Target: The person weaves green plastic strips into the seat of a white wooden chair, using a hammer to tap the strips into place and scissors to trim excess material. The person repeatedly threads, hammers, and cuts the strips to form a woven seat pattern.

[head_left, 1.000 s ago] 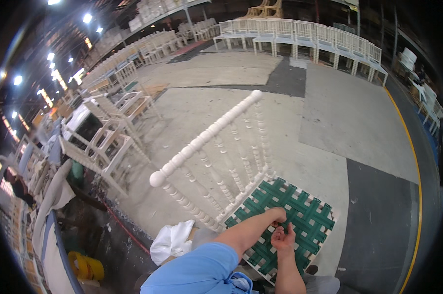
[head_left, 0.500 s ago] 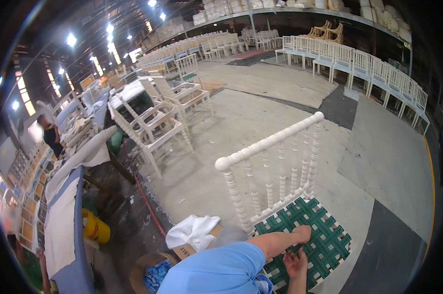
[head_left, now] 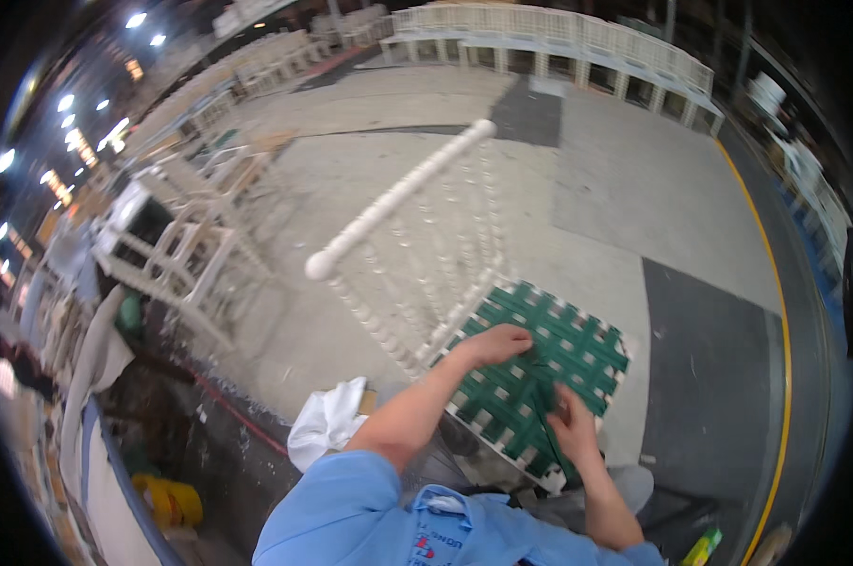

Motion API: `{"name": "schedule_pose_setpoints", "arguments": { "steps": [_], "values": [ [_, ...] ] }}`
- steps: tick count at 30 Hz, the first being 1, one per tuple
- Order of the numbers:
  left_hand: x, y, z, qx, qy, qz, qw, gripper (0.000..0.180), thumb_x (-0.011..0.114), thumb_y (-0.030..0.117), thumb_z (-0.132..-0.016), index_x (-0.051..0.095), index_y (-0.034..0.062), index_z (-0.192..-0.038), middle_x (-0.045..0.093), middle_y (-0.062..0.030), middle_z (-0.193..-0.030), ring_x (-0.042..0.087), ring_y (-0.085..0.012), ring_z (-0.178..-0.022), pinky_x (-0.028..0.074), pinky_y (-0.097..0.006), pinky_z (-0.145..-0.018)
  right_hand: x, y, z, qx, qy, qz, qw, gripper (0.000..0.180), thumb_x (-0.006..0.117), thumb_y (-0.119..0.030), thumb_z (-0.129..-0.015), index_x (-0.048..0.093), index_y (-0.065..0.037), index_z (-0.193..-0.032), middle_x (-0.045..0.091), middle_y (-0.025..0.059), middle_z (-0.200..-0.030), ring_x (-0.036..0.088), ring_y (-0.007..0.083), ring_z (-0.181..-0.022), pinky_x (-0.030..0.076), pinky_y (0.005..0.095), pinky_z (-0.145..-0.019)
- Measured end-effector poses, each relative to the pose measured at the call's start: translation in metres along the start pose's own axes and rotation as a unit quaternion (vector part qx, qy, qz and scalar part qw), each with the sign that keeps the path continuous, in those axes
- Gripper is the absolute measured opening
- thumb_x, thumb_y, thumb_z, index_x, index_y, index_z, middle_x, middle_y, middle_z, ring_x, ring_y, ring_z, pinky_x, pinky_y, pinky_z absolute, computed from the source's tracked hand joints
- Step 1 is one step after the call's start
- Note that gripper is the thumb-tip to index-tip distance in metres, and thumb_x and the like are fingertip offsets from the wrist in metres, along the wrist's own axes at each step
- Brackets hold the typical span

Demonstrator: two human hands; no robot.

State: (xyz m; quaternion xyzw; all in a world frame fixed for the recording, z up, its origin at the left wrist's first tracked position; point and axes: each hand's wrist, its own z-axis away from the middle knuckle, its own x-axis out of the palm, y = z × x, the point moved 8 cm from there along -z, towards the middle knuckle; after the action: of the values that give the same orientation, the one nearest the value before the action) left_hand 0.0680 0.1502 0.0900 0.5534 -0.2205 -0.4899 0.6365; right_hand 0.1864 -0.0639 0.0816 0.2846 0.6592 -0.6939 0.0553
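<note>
Seat [head_left: 577, 341]: square green woven strapping on a white turned-spindle chair [head_left: 403, 197], beneath the bare left hand [head_left: 497, 345] and bare right hand [head_left: 575, 429].
Left grip: fingers curled; contents cannot be told.
Right grip: fingers half-curled beside a loose dark-green strip [head_left: 547, 424]; hold unclear.
Change: hands have parted, suggesting the strip is being worked.

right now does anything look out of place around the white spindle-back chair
One thin dark-green strap seems loose, standing out from the flat green woven seat beside the right hand. Small white scraps litter the dark floor at left.
</note>
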Motion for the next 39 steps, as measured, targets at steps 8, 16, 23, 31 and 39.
{"name": "schedule_pose_setpoints", "arguments": {
  "steps": [8,16,23,31,39],
  "values": [
    [0.015,0.002,0.03,-0.037,-0.009,-0.072,0.997,0.027,0.054,0.021,-0.103,0.066,0.0005,-0.116,0.066,-0.0058,-0.098,0.058,-0.0161,-0.086,0.048,-0.032,-0.078,0.012,-0.098,-0.087,-0.163,-0.021,0.109,0.98,0.027,0.069,0.002,-0.084,0.07,-0.007,-0.109,0.06,0.0103,-0.12,0.067,0.0304,-0.102,0.055,0.0395,-0.085],
    [-0.003,0.007,0.051,0.131,0.213,0.115,0.961,0.022,0.062,0.004,-0.096,0.062,0.0009,-0.118,0.064,-0.0034,-0.11,0.059,-0.0113,-0.093,0.047,-0.026,-0.084,0.009,-0.094,-0.131,-0.085,-0.029,0.071,0.993,0.019,0.069,-0.017,-0.093,0.068,-0.002,-0.105,0.068,0.0144,-0.098,0.068,0.0301,-0.087,0.053,0.0377,-0.076],
    [-0.004,-0.003,0.043,0.078,0.262,0.293,0.916,0.014,0.066,0.014,-0.099,0.068,0.0013,-0.102,0.062,0.0051,-0.088,0.052,-0.0045,-0.083,0.042,-0.022,-0.076,0.008,-0.108,-0.13,-0.122,0.023,-0.032,0.992,0.017,0.07,-0.012,-0.092,0.068,-0.004,-0.106,0.068,0.0134,-0.097,0.068,0.0298,-0.086,0.053,0.0379,-0.076],
    [-0.006,-0.021,0.032,0.006,0.247,0.32,0.915,0.012,0.062,0.012,-0.1,0.068,0.0024,-0.101,0.061,0.003,-0.091,0.055,-0.0077,-0.085,0.044,-0.025,-0.079,0.005,-0.125,-0.13,-0.258,0.003,0.101,0.961,0.016,0.07,-0.008,-0.088,0.07,-0.006,-0.104,0.066,0.0109,-0.096,0.066,0.0293,-0.088,0.055,0.0391,-0.078],
    [-0.013,0.032,0.064,0.217,0.396,-0.003,0.892,0.02,0.069,0.005,-0.091,0.064,0.0007,-0.11,0.065,-0.0075,-0.103,0.065,-0.0211,-0.094,0.051,-0.032,-0.089,0.008,-0.117,-0.138,-0.22,-0.009,0.096,0.971,0.012,0.069,-0.008,-0.091,0.071,-0.005,-0.102,0.064,0.0098,-0.104,0.066,0.028,-0.089,0.054,0.0373,-0.077]
  ]
}}
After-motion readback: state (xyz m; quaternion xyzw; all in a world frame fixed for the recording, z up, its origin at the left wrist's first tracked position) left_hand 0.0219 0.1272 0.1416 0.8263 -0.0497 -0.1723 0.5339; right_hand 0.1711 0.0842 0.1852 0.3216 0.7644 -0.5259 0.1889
